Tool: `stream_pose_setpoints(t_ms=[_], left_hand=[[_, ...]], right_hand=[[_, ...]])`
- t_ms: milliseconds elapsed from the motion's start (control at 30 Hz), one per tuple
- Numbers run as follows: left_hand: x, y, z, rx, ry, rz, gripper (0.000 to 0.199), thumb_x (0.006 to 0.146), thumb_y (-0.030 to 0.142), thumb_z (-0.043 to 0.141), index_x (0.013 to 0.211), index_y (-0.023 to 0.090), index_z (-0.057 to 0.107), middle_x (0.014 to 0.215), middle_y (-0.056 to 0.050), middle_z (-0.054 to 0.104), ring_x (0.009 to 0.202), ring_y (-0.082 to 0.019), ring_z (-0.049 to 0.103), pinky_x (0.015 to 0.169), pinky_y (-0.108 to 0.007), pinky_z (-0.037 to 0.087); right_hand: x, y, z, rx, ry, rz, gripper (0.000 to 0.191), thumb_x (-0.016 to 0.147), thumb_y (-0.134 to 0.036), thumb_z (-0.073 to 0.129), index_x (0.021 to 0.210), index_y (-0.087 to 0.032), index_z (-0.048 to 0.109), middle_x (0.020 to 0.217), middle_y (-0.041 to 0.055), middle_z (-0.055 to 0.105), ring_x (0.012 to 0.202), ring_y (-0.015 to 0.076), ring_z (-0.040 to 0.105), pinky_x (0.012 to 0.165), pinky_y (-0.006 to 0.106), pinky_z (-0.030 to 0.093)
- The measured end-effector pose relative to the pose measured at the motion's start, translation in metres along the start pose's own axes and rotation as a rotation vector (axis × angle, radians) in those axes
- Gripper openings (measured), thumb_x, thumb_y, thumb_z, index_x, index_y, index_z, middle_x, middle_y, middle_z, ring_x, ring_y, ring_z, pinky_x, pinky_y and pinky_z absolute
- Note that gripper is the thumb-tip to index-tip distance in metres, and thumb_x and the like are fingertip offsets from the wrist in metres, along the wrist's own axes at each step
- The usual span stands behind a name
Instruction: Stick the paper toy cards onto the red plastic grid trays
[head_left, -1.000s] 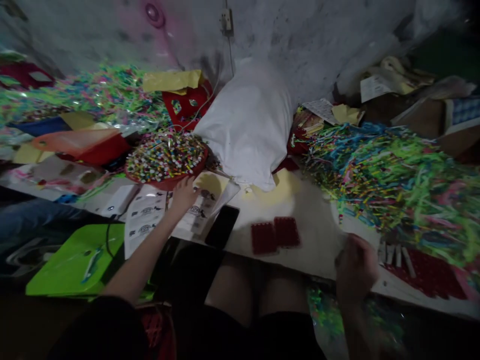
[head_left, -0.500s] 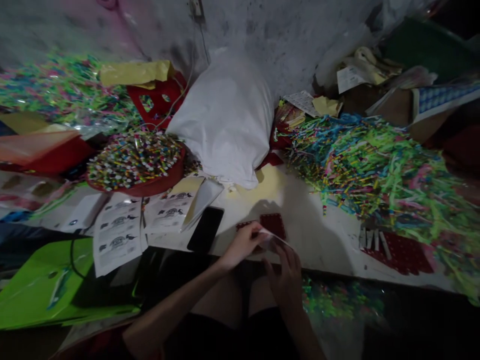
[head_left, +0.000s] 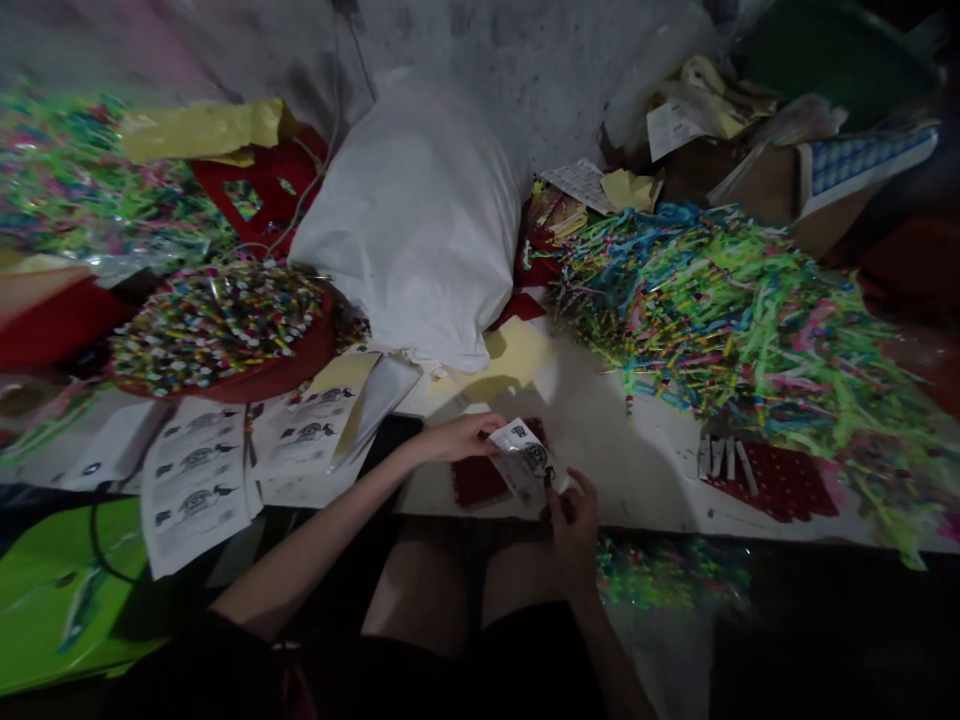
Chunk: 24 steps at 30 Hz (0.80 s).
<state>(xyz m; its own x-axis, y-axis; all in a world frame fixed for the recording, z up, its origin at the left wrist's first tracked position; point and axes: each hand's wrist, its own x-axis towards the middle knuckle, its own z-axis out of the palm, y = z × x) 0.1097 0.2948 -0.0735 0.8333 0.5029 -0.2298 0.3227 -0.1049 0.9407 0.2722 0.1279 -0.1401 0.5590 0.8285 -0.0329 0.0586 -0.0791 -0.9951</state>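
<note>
A small white printed paper (head_left: 525, 458) is stretched between my two hands, its black print facing up. My left hand (head_left: 471, 437) pinches its upper left edge. At the lower right corner, my right hand (head_left: 574, 502) closes finger and thumb on the same paper. Beneath it, on the table, lies a dark red dotted card (head_left: 480, 480), partly covered by the paper. A black phone (head_left: 391, 440) rests left of the card, partly hidden by my left forearm.
A red basin (head_left: 300, 355) of small beaded sticks, printed sheets (head_left: 199, 470) and a green bag (head_left: 60, 590) lie left. Behind stands a large white sack (head_left: 412, 220). Colourful streamers (head_left: 720, 320) and a red card with white strips (head_left: 795, 480) are right.
The paper has turned so its printed face shows. My left hand has moved up and left, and my right hand is slightly lower. The whole view has shifted, moving the scene left.
</note>
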Motion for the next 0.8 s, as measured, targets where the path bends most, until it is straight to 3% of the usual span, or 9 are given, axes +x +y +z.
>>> stream_pose_setpoints(t_ms=[100, 167, 267, 333, 400, 467, 600, 700, 800], left_hand=[[0.02, -0.006, -0.013, 0.144, -0.003, 0.029, 0.028, 0.075, 0.029, 0.061, 0.1, 0.018, 0.056, 0.098, -0.003, 0.066, 0.09, -0.017, 0.059, 0.078, -0.026, 0.043], [0.03, -0.01, -0.022, 0.229, 0.009, 0.004, 0.045, 0.072, 0.029, 0.064, 0.116, 0.021, 0.053, 0.105, -0.004, 0.064, 0.089, -0.018, 0.059, 0.077, -0.026, 0.043], [0.043, -0.015, -0.031, 0.234, 0.018, -0.039, 0.074, 0.069, 0.03, 0.067, 0.135, 0.023, 0.035, 0.111, -0.004, 0.062, 0.084, -0.017, 0.06, 0.073, -0.026, 0.045], [0.051, -0.019, -0.031, 0.202, 0.073, -0.021, 0.063, 0.071, 0.032, 0.066, 0.128, 0.019, 0.043, 0.102, -0.004, 0.064, 0.084, -0.017, 0.061, 0.073, -0.026, 0.046], [0.06, -0.024, -0.027, 0.211, 0.155, 0.009, 0.039, 0.072, 0.033, 0.064, 0.106, 0.016, 0.058, 0.091, -0.002, 0.065, 0.084, -0.017, 0.061, 0.074, -0.026, 0.046], [0.07, -0.03, -0.019, 0.238, 0.228, 0.02, 0.023, 0.074, 0.033, 0.063, 0.089, 0.016, 0.061, 0.086, -0.002, 0.065, 0.082, -0.017, 0.06, 0.075, -0.026, 0.046], [0.086, -0.045, -0.002, 0.274, 0.353, 0.038, 0.017, 0.08, 0.032, 0.056, 0.086, 0.017, 0.059, 0.086, -0.002, 0.065, 0.083, -0.016, 0.06, 0.076, -0.026, 0.046], [0.089, -0.054, 0.007, 0.324, 0.424, 0.035, 0.018, 0.083, 0.034, 0.052, 0.086, 0.018, 0.059, 0.082, -0.001, 0.065, 0.076, -0.016, 0.06, 0.068, -0.026, 0.047], [0.086, -0.059, 0.014, 0.395, 0.489, 0.049, 0.019, 0.086, 0.035, 0.049, 0.086, 0.019, 0.06, 0.081, -0.001, 0.066, 0.073, -0.016, 0.061, 0.068, -0.027, 0.047]], right_hand=[[0.001, -0.003, 0.008, 0.03, 0.056, -0.027, 0.038, 0.083, -0.04, 0.054, 0.113, -0.018, 0.047, 0.061, -0.0076, 0.048, 0.048, 0.0088, 0.051, 0.048, 0.021, 0.043], [0.003, -0.005, 0.011, -0.003, 0.083, -0.038, 0.034, 0.083, -0.041, 0.052, 0.108, -0.017, 0.052, 0.062, -0.0062, 0.051, 0.047, 0.0087, 0.051, 0.048, 0.021, 0.043], [0.005, -0.004, 0.012, -0.055, 0.073, -0.048, 0.032, 0.083, -0.043, 0.05, 0.097, -0.016, 0.061, 0.064, -0.0018, 0.058, 0.049, 0.0096, 0.052, 0.049, 0.022, 0.045], [0.006, 0.0, 0.013, -0.067, 0.046, -0.036, 0.033, 0.082, -0.043, 0.05, 0.093, -0.016, 0.064, 0.066, 0.0003, 0.061, 0.05, 0.0103, 0.053, 0.051, 0.023, 0.046], [0.005, 0.004, 0.015, -0.068, 0.011, 0.001, 0.034, 0.082, -0.043, 0.05, 0.095, -0.015, 0.066, 0.067, 0.0009, 0.062, 0.052, 0.0112, 0.054, 0.053, 0.023, 0.047], [0.005, 0.009, 0.018, -0.067, -0.025, 0.054, 0.037, 0.082, -0.043, 0.049, 0.099, -0.016, 0.067, 0.067, 0.0014, 0.064, 0.054, 0.0123, 0.055, 0.054, 0.025, 0.048], [0.01, 0.016, 0.022, -0.085, -0.034, 0.09, 0.037, 0.081, -0.043, 0.049, 0.1, -0.018, 0.069, 0.093, 0.0066, 0.071, 0.08, 0.0186, 0.064, 0.074, 0.031, 0.051], [0.016, 0.02, 0.022, -0.111, -0.024, 0.09, 0.04, 0.08, -0.043, 0.048, 0.102, -0.017, 0.069, 0.107, 0.0081, 0.069, 0.1, 0.022, 0.062, 0.087, 0.034, 0.048], [0.019, 0.02, 0.02, -0.134, -0.041, 0.125, 0.045, 0.08, -0.044, 0.045, 0.106, -0.017, 0.068, 0.103, 0.0087, 0.07, 0.081, 0.0212, 0.067, 0.074, 0.032, 0.051]])
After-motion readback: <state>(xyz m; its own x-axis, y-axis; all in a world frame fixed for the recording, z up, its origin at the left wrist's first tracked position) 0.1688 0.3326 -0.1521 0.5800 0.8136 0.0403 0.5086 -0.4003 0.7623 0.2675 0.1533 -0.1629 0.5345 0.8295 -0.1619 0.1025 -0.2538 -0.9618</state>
